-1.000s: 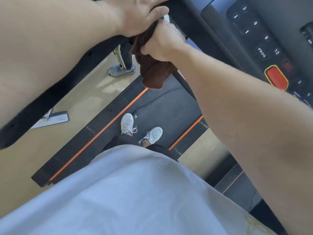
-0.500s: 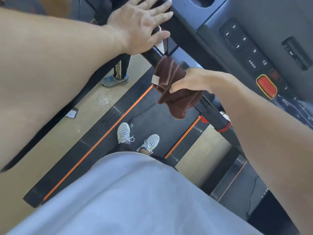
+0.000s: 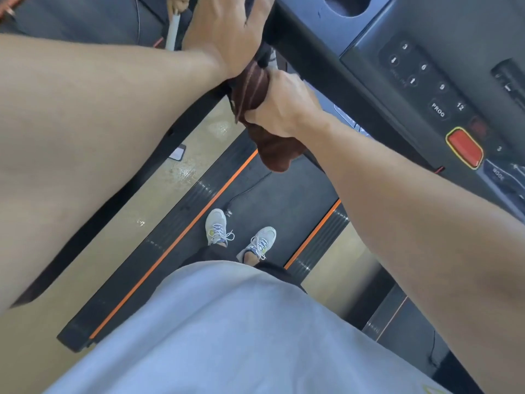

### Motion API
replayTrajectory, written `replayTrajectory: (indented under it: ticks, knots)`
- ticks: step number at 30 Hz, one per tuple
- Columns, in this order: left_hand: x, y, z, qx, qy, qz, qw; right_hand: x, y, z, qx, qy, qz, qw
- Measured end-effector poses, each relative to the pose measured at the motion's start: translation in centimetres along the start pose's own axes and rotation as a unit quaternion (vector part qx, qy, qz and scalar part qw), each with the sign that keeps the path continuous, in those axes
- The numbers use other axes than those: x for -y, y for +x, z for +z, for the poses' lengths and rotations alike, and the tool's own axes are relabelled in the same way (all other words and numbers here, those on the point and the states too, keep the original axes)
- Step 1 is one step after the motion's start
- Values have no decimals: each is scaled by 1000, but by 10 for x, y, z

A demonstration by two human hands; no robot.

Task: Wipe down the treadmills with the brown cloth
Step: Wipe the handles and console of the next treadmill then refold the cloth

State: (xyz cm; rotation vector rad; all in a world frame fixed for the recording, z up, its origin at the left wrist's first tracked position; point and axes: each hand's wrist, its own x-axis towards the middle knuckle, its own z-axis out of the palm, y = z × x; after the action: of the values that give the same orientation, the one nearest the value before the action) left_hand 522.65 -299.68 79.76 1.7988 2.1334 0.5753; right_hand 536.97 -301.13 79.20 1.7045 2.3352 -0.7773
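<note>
Right hand (image 3: 284, 109) is curled tightly around a bunched, soft brown cloth (image 3: 255, 89) with ribbed folds, pressing it against the smooth black treadmill handrail; loose fabric hangs at 6 o'clock of the fist. Left hand (image 3: 227, 32), at 11 o'clock of the cloth, lies on the matte black treadmill console frame (image 3: 312, 46); its fingers are cut off by the frame edge, so their grip cannot be determined. A glossy red rounded stop button (image 3: 464, 147) sits at 3 o'clock.
</note>
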Motion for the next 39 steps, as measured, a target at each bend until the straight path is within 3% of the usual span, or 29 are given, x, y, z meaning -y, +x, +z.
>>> replayTrajectory:
  ticks: [2,9,12,14,16,19,23,28,30,32,35,39]
  knots:
    - [-1,0,1,21,18,8,1000,-5,-3,-4,21,18,1,1000]
    - [8,8,5,-52,-67,63,994,-70,-44,-19,190,49,117,974]
    - [12,13,5,-49,-84,68,993,-72,-50,-22,204,50,137,968]
    - [12,13,5,-52,-97,72,991,-57,-46,-16,138,17,112,984]
    - [11,14,4,-59,-105,79,990,-33,-40,0,13,-19,79,997]
    - [10,12,2,-64,-109,89,988,-4,-23,27,-155,-44,8,987]
    - [9,12,4,-75,-112,98,986,9,-7,38,-204,-141,-62,967]
    - [10,13,5,-68,-125,102,985,12,-5,53,-280,-285,-90,912]
    - [10,12,6,-59,-121,110,985,12,-8,54,-270,-277,-82,918]
    - [11,8,6,-40,-100,118,987,9,-12,48,-228,-220,-51,947]
    - [11,2,7,-5,-20,154,988,-7,-23,26,-113,-86,16,990]
    - [9,-1,12,33,101,253,962,-52,-52,6,21,23,93,995]
